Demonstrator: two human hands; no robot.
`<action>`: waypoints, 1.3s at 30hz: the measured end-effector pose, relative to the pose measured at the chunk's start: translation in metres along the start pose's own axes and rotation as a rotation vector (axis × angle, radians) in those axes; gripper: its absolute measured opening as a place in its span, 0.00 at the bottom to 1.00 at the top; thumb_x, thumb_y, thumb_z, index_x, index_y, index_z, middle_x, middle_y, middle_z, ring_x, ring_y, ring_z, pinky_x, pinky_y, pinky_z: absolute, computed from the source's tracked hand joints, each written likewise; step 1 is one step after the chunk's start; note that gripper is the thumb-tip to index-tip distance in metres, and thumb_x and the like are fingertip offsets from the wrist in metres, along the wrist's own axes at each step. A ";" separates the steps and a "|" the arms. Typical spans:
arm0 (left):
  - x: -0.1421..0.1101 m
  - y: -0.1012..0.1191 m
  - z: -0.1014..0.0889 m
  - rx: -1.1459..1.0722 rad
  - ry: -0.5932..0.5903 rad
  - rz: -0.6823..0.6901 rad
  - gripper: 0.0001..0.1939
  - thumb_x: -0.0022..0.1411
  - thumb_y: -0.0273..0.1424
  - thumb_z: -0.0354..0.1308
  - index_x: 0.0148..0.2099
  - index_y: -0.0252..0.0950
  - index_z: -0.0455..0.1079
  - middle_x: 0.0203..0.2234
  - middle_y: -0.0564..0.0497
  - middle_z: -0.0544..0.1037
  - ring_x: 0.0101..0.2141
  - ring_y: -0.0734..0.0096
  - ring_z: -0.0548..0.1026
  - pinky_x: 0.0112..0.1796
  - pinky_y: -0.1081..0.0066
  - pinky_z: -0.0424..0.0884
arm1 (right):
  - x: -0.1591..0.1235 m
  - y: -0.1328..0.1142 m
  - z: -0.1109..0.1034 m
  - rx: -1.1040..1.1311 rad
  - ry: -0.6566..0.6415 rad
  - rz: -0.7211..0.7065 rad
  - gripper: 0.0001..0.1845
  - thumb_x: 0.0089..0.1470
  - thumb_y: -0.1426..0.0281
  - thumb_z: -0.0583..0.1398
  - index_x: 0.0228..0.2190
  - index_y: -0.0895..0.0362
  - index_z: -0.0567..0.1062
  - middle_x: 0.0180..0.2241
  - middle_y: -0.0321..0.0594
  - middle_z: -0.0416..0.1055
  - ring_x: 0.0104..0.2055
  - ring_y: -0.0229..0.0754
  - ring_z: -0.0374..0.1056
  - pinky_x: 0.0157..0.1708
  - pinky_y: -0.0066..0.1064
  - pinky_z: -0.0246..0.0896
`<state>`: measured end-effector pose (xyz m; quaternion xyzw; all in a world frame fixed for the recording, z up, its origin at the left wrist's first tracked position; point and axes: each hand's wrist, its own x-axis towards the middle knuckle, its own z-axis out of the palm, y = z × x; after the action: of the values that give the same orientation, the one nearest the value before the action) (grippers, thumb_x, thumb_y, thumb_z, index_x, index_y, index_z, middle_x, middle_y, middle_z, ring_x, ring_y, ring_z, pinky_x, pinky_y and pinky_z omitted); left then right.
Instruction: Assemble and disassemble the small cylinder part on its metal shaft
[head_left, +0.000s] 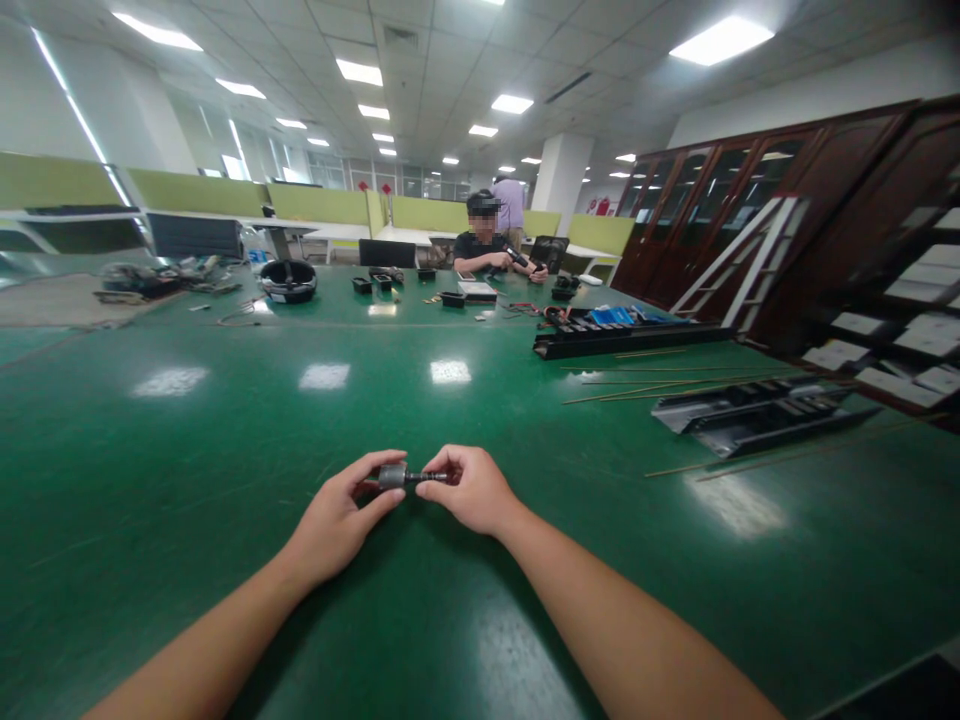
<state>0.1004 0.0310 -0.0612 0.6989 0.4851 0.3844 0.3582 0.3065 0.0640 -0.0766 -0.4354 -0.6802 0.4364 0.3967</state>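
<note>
My left hand (337, 515) pinches a small grey cylindrical part (392, 475) between thumb and fingers, just above the green table (187, 480). My right hand (469, 487) is closed in a pinch on a thin dark shaft (429, 477) that sticks out of the part's right end. Both hands meet at the table's near middle, forearms resting low over its surface.
Long black trays (739, 415) and thin wooden sticks (645, 392) lie to the right. Another black tray (622, 338) sits farther back. A seated person (491, 250) works at the far end among small parts. A black round object (288, 280) is at far left. Dark cabinets (787, 210) line the right wall.
</note>
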 end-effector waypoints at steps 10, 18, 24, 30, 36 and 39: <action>-0.001 0.003 -0.001 0.054 0.012 -0.023 0.18 0.61 0.41 0.60 0.52 0.44 0.71 0.47 0.51 0.77 0.45 0.63 0.75 0.48 0.65 0.70 | 0.000 -0.005 -0.003 0.036 0.013 0.000 0.09 0.43 0.68 0.67 0.29 0.59 0.76 0.24 0.34 0.70 0.25 0.35 0.63 0.25 0.26 0.57; 0.001 -0.002 0.000 -0.020 0.014 -0.067 0.21 0.60 0.43 0.61 0.54 0.43 0.70 0.48 0.50 0.77 0.46 0.62 0.76 0.50 0.64 0.70 | 0.002 0.000 -0.004 0.051 0.017 -0.001 0.09 0.43 0.69 0.66 0.29 0.59 0.76 0.24 0.35 0.71 0.25 0.35 0.63 0.26 0.27 0.59; 0.001 -0.003 0.001 -0.059 0.013 -0.091 0.23 0.59 0.43 0.61 0.54 0.41 0.69 0.47 0.49 0.77 0.45 0.62 0.76 0.51 0.64 0.70 | 0.002 0.001 -0.005 0.019 0.038 0.010 0.09 0.43 0.68 0.67 0.29 0.59 0.76 0.25 0.35 0.72 0.26 0.36 0.64 0.27 0.27 0.60; 0.001 0.000 0.000 -0.054 0.017 -0.090 0.23 0.60 0.43 0.60 0.54 0.39 0.69 0.46 0.47 0.77 0.45 0.60 0.76 0.51 0.61 0.70 | 0.002 0.001 -0.005 -0.019 0.049 0.017 0.09 0.43 0.68 0.67 0.29 0.59 0.76 0.24 0.35 0.72 0.26 0.36 0.65 0.26 0.26 0.60; 0.002 0.000 0.000 -0.051 0.040 -0.082 0.23 0.59 0.43 0.60 0.54 0.39 0.70 0.45 0.46 0.78 0.45 0.59 0.76 0.51 0.60 0.71 | 0.003 0.000 -0.007 -0.028 0.069 0.034 0.08 0.43 0.70 0.67 0.28 0.59 0.76 0.24 0.35 0.72 0.25 0.36 0.65 0.25 0.26 0.59; 0.003 -0.001 0.000 -0.065 0.032 -0.084 0.22 0.60 0.42 0.60 0.54 0.40 0.70 0.46 0.47 0.77 0.45 0.60 0.76 0.51 0.62 0.71 | 0.004 0.001 -0.008 -0.032 0.064 0.038 0.07 0.43 0.70 0.67 0.28 0.59 0.76 0.24 0.35 0.72 0.25 0.36 0.65 0.25 0.26 0.59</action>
<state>0.1002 0.0338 -0.0616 0.6598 0.5071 0.3955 0.3887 0.3130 0.0700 -0.0747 -0.4683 -0.6656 0.4189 0.4028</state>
